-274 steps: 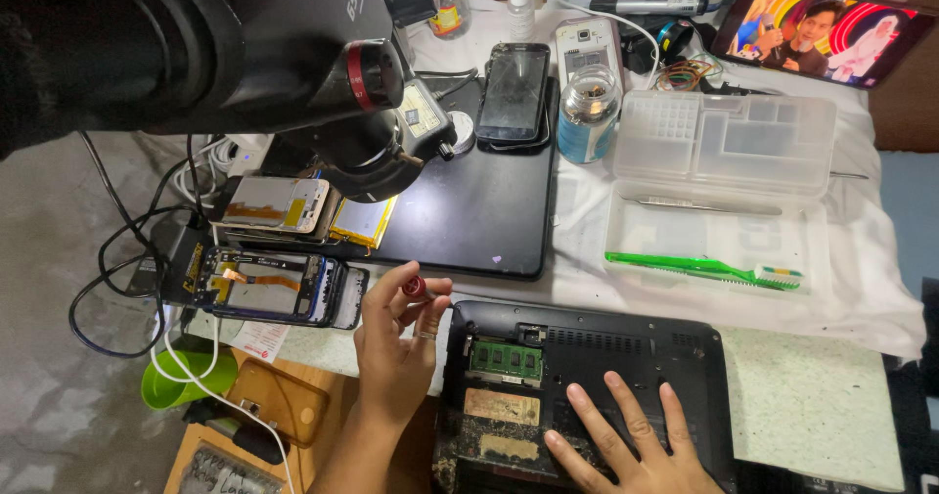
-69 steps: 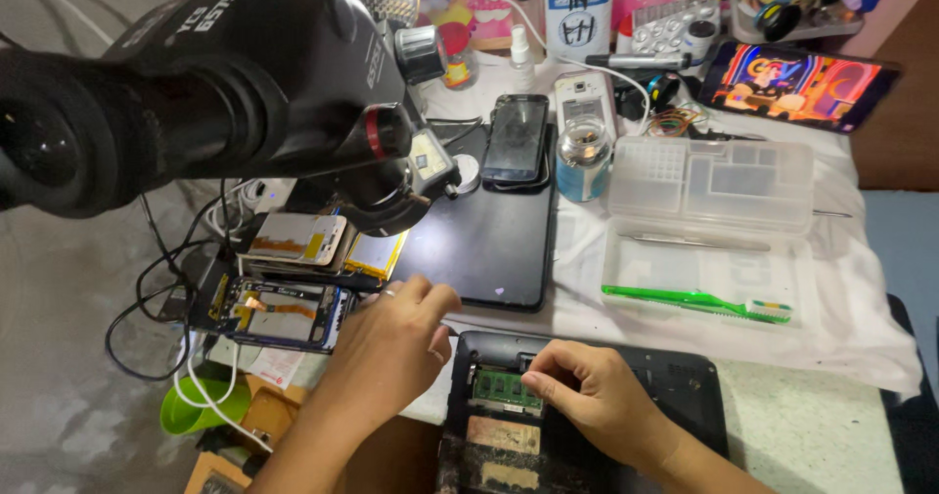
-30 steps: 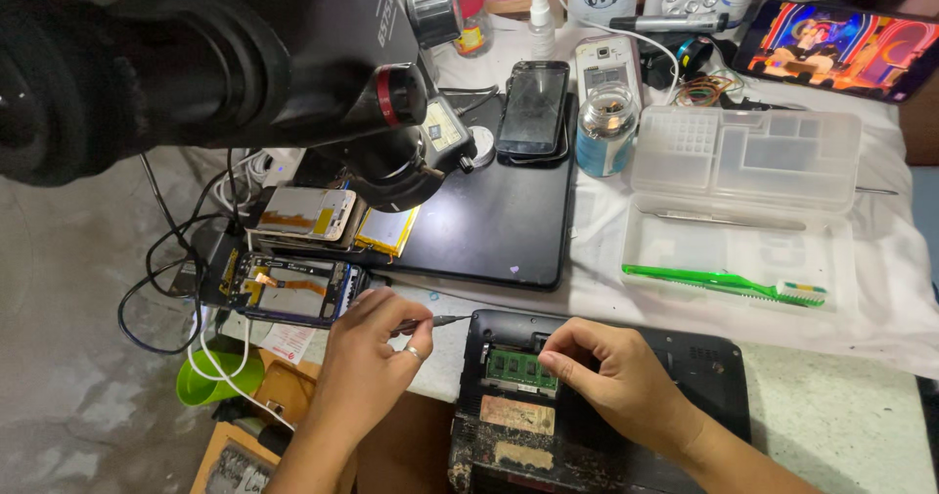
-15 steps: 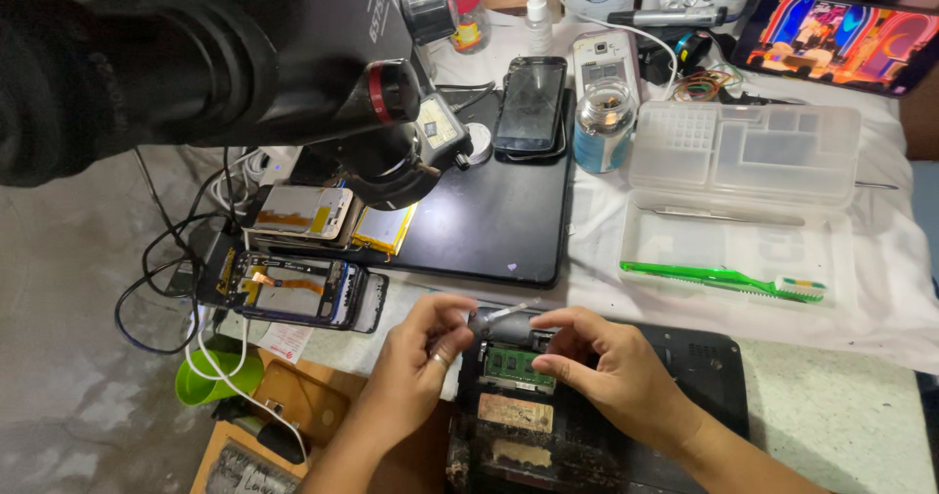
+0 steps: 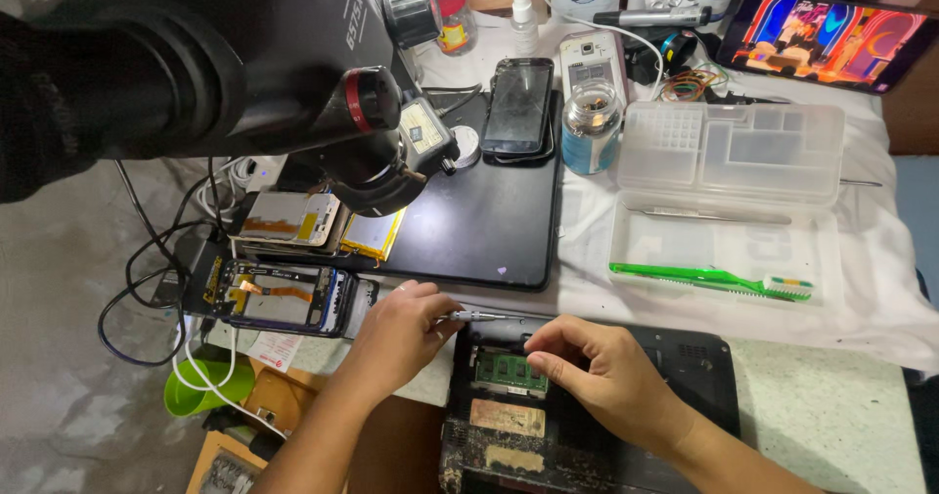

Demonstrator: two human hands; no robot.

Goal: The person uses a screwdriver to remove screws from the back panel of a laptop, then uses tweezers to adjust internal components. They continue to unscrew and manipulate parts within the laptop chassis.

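A black laptop [image 5: 685, 357] lies upside down at the table's near edge, its memory bay uncovered. A green memory module [image 5: 509, 372] sits in the bay. My left hand [image 5: 401, 333] holds a thin metal screwdriver [image 5: 484, 315] with its tip pointing right along the laptop's top edge. My right hand [image 5: 597, 372] rests on the laptop, fingertips touching the right end of the module.
A black microscope [image 5: 245, 73] hangs over the left of the table. Under it lie a black mat [image 5: 479, 230], an opened phone [image 5: 279, 298] and phone parts. A clear parts box [image 5: 729, 152] with a green toothbrush [image 5: 709, 279], a jar [image 5: 590, 127] and phones stand farther back.
The small dark cover that both hands held over the bay half a second ago is gone from view. My left hand has drawn back left with the screwdriver; my right hand has settled on the module.
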